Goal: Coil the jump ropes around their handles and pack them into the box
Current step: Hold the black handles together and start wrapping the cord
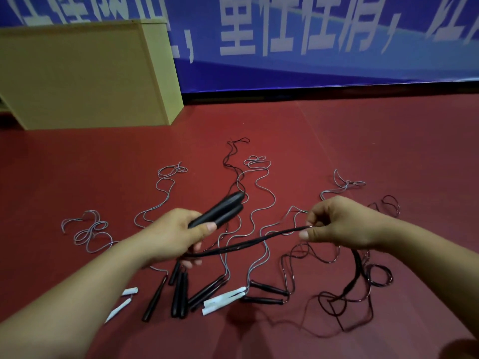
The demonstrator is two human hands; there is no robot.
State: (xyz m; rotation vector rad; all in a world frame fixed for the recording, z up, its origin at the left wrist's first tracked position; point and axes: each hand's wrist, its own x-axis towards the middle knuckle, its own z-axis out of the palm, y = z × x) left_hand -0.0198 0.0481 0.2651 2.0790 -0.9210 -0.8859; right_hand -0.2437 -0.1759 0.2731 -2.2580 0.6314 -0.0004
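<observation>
My left hand grips a pair of black jump-rope handles held together, pointing up and to the right. A doubled black rope runs from under that hand across to my right hand, which pinches it between thumb and fingers. Past my right hand the rope drops to a loose black tangle on the red floor. Several other jump ropes lie spread out below: black handles, white handles and thin grey cords. A large yellowish box stands at the back left.
A blue banner with white characters lines the wall behind. Another pair of white handles lies at the lower left, and black handles lie right of centre. The red floor stretches to the right.
</observation>
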